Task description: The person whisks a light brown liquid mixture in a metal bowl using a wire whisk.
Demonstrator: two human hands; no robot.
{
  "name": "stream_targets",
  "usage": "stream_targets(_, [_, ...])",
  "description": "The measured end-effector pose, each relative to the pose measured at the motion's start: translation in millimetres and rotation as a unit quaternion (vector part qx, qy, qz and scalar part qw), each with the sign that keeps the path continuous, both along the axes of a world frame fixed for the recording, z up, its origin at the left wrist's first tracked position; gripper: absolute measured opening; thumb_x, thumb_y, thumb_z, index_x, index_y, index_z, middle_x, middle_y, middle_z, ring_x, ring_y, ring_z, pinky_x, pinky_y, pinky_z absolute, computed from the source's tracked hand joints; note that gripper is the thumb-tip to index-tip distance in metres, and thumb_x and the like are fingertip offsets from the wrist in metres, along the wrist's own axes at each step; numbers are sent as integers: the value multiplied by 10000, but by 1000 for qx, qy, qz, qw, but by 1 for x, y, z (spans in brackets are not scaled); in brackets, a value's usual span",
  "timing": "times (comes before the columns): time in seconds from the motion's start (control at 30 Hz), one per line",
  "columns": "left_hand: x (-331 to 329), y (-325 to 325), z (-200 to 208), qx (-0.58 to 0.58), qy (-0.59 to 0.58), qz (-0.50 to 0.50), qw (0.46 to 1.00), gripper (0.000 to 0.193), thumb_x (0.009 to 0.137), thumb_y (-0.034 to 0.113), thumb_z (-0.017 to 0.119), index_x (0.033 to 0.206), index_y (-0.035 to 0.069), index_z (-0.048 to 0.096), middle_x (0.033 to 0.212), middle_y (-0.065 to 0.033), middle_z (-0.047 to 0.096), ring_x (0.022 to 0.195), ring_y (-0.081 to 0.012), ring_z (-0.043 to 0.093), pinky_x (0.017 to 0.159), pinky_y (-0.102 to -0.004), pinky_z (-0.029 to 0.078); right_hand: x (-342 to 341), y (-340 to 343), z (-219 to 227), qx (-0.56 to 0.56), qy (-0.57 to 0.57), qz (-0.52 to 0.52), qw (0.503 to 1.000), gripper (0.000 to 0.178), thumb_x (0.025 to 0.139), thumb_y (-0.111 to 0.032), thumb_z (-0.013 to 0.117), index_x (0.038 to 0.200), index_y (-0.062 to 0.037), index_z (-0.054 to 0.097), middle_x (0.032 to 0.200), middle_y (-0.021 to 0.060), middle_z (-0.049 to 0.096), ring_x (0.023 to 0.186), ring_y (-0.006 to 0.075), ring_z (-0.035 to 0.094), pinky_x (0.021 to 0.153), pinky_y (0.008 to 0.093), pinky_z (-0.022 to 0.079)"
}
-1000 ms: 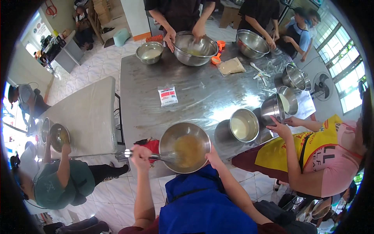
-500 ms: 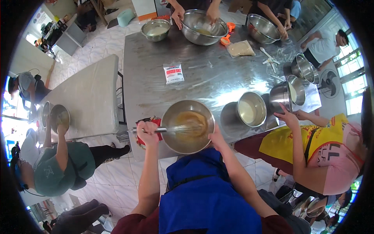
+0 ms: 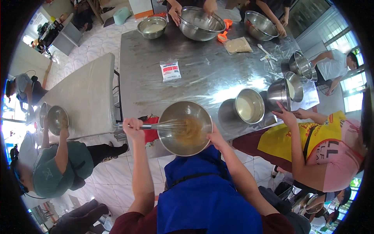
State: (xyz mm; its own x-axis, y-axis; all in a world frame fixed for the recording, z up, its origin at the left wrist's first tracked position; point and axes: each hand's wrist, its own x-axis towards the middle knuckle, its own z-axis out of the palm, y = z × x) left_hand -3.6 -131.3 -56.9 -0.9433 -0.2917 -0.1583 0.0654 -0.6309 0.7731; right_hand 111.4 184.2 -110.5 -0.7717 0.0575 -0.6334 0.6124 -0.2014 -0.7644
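My left hand (image 3: 133, 128) is closed around the handle of a balloon whisk (image 3: 149, 126). The whisk's wires reach over the left rim into a metal mixing bowl (image 3: 177, 112) at the table's near edge. A wet tan-brown mixture (image 3: 191, 130) lies in the bowl, and the wire tips are at it. On the bowl's right side, my right hand (image 3: 216, 138) grips the rim. A red package (image 3: 151, 135) lies just left of the bowl, partly hidden by the whisk and the bowl.
On the steel table (image 3: 144, 91) lie a white packet (image 3: 170, 71), a bag of pale powder (image 3: 238, 45) and orange measuring cups (image 3: 222, 37). A steel pot (image 3: 249, 106) of pale liquid stands right of my bowl. Co-workers handle bowls opposite and at my right (image 3: 278, 93).
My left hand has moved left, drawing the whisk toward the bowl's left side. My right hand stays on the rim. The whole view has shifted slightly.
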Motion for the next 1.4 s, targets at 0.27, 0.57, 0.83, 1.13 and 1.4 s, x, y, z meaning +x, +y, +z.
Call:
stream_targets(0.27, [-8,-1,-3,53,38,-36,997,323,853,222,447,576,124,313,441,28,239,383,-94,221,400,-256,212,0,3,-15,30,28,-12,999,867,619,112,415,1405,-194,213,1145,141,478,852,271,572,499,362,511])
stream_targets(0.57, [6,23,12,57,27,-1,998,340,835,220,452,545,139,293,447,21,262,389,-92,225,410,-265,219,2,-1,-7,18,44,-39,998,881,611,116,411,1412,-190,205,1139,154,484,903,272,565,491,366,524])
stream_targets(0.83, [12,20,8,96,-9,-13,995,353,824,206,458,523,139,285,420,22,252,365,-104,221,394,-278,196,8,7,-11,40,82,-25,995,909,607,125,415,1428,-202,200,1172,132,490,908,260,574,564,337,537])
stream_targets(1.13, [-12,16,8,36,61,-60,996,351,850,227,446,538,149,303,417,39,257,353,-99,207,396,-277,199,15,8,-8,32,55,-32,997,892,625,112,422,1428,-205,197,1160,118,497,874,237,587,549,309,520])
stream_targets(1.4, [-12,12,24,46,42,-65,996,315,815,152,437,531,127,303,423,25,273,355,-106,203,408,-271,214,18,17,6,20,56,-65,996,862,592,98,435,1397,-150,251,1177,115,471,988,233,522,641,315,507])
